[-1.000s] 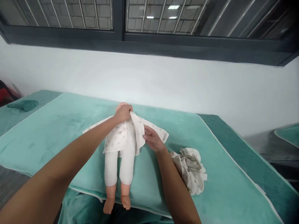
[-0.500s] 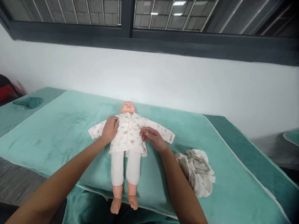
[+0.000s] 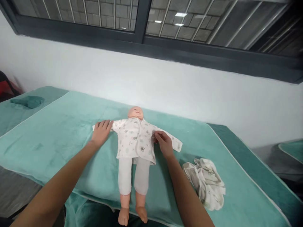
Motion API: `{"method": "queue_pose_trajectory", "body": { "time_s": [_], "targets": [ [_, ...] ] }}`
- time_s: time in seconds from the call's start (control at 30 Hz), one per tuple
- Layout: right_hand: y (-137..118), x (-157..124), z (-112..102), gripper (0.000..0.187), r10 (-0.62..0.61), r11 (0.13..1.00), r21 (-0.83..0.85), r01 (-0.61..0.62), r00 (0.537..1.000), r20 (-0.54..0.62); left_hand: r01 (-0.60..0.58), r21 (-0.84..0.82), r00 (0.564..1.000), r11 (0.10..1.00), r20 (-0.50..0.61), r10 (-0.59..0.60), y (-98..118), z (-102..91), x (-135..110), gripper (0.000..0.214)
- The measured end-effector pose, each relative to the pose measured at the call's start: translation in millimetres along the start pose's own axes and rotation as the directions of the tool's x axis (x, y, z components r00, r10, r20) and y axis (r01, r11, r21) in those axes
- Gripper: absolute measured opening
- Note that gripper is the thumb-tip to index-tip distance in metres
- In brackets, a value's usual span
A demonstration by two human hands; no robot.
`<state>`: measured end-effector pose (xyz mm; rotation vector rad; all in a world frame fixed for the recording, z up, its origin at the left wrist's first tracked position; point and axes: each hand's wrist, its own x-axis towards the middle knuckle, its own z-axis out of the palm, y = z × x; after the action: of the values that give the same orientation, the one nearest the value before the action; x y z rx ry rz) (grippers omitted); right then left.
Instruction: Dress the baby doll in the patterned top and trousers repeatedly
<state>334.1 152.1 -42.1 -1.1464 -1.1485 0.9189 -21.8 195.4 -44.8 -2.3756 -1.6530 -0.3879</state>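
Currently | green bed below barred window | left hand flat on sleeve | right hand unclear

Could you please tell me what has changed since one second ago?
The left hand let go of the shirt and moved left onto a sleeve; the raised front now lies flat. The right hand remains at the shirt's other side. The doll and crumpled cloth stayed put.

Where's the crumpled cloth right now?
Head view, right side: the crumpled cloth lies on the green bedding, beside the right forearm, right of the doll.
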Motion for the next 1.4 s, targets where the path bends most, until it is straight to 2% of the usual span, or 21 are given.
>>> {"method": "queue_pose_trajectory", "body": {
  "time_s": [0.07, 0.13, 0.27, 0.33, 0.4, 0.5, 0.57, 0.63, 0.7, 0.77, 0.83, 0.9, 0.97, 1.07, 1.17, 1.23, 1.33, 1.4],
  "targets": [
    [-10.1, 4.8, 13.9, 0.026, -0.066, 0.983, -0.175, 0.056, 0.996, -0.052, 0.025, 0.002, 0.999, 1.000, -0.039, -0.025, -1.0, 1.9, 1.2, 0.059],
    [-23.2, 13.2, 32.6, 0.029, -0.101, 0.934, -0.349, 0.076, 0.993, -0.055, 0.058, -0.007, 0.996, 0.998, -0.071, -0.058, -0.8, 3.9, 0.6, 0.060],
    [-46.0, 37.7, 73.7, 0.030, -0.002, 0.782, -0.623, 0.002, 1.000, 0.001, 0.082, -0.014, 0.991, 0.997, -0.103, -0.083, -0.7, 6.3, -1.2, 0.060],
    [-53.5, 49.5, 90.2, 0.022, 0.054, 0.723, -0.691, -0.022, 0.998, 0.024, 0.102, -0.021, 0.989, 0.995, -0.109, -0.104, -1.5, 7.0, -1.2, 0.061],
    [-59.2, 58.7, 102.1, 0.019, 0.097, 0.701, -0.713, -0.029, 0.994, 0.054, 0.138, -0.035, 0.983, 0.990, -0.116, -0.141, -2.7, 8.2, -0.9, 0.063],
    [-64.0, 65.2, 111.3, 0.023, 0.089, 0.748, -0.664, 0.019, 0.988, 0.128, 0.195, -0.060, 0.970, 0.979, -0.137, -0.202, -5.1, 11.9, -0.6, 0.063],
    [-61.7, 62.5, 111.4, 0.023, 0.027, 0.801, -0.592, 0.091, 0.982, 0.188, 0.222, -0.078, 0.959, 0.972, -0.159, -0.232, -6.8, 15.0, -0.3, 0.063],
    [-52.2, 52.5, 105.8, 0.026, -0.075, 0.848, -0.504, 0.163, 0.979, 0.190, 0.223, -0.095, 0.954, 0.970, -0.183, -0.237, -8.2, 18.0, 0.2, 0.062],
    [-35.3, 36.0, 94.3, 0.031, -0.189, 0.885, -0.415, 0.212, 0.977, 0.096, 0.208, -0.110, 0.951, 0.972, -0.209, -0.228, -9.4, 20.0, 1.0, 0.061],
    [-15.0, 16.0, 78.6, 0.034, -0.245, 0.910, -0.358, 0.211, 0.968, -0.051, 0.187, -0.122, 0.947, 0.975, -0.242, -0.212, -10.5, 20.4, 1.6, 0.059],
    [2.8, -3.0, 62.5, 0.033, -0.190, 0.931, -0.342, 0.127, 0.969, -0.156, 0.146, -0.133, 0.946, 0.980, -0.269, -0.178, -11.4, 19.4, 0.9, 0.056],
    [13.3, -17.2, 50.2, 0.036, -0.094, 0.931, -0.366, 0.017, 0.977, -0.193, 0.076, -0.147, 0.955, 0.986, -0.275, -0.114, -10.9, 17.8, -2.3, 0.050],
    [15.8, -25.1, 44.5, 0.043, -0.024, 0.896, -0.440, -0.055, 0.985, -0.173, 0.003, -0.187, 0.964, 0.982, -0.262, -0.053, -7.6, 16.2, -8.3, 0.044],
    [10.7, -28.1, 47.4, 0.050, 0.011, 0.783, -0.619, -0.066, 0.996, -0.092, -0.025, -0.340, 0.981, 0.940, -0.188, -0.042, 4.2, 14.2, -20.4, 0.038],
    [5.4, -27.7, 55.1, 0.051, 0.003, 0.702, -0.712, -0.019, 1.000, -0.024, 0.078, -0.564, 0.993, 0.822, -0.028, -0.114, 20.8, 10.0, -29.8, 0.041],
    [4.5, -27.9, 58.3, 0.049, -0.015, 0.727, -0.686, 0.025, 1.000, 0.020, 0.185, -0.705, 0.978, 0.684, 0.065, -0.197, 31.2, 5.0, -32.6, 0.046],
    [6.9, -28.3, 59.4, 0.046, -0.025, 0.826, -0.561, 0.057, 0.998, 0.066, 0.323, -0.860, 0.929, 0.395, 0.208, -0.307, 44.5, -2.8, -33.6, 0.051],
    [10.2, -27.5, 59.0, 0.045, -0.007, 0.885, -0.465, 0.031, 0.999, 0.054, 0.375, -0.919, 0.894, 0.125, 0.322, -0.312, 52.5, -5.7, -33.3, 0.059]
  ]
}}
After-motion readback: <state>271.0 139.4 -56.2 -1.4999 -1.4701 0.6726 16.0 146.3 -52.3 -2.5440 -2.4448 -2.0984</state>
